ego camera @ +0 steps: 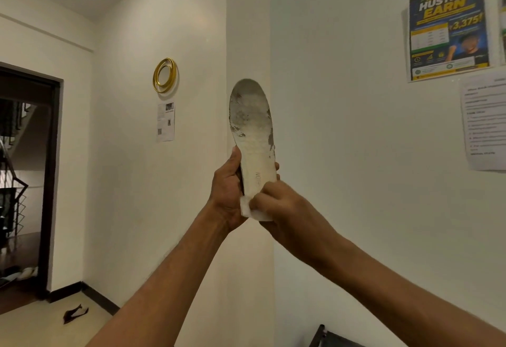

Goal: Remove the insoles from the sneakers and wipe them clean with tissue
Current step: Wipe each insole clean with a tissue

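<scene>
An insole [252, 127] is held upright, toe end up, its lower part gripped in the left hand [227, 190], w/ the thumb laid along its left edge. A folded tissue [253, 209] is pinched in the right hand [284, 204] and pressed vs. the heel end, touching the left palm. Grey dirt [241, 116] is seen on the insole's upper half above both hands; a poster [449, 30] is hung on the wall [356, 100] up & right of them.

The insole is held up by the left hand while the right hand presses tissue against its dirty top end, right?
No. In the head view the right hand presses the tissue against the bottom end of the insole, beside the left hand.
</scene>
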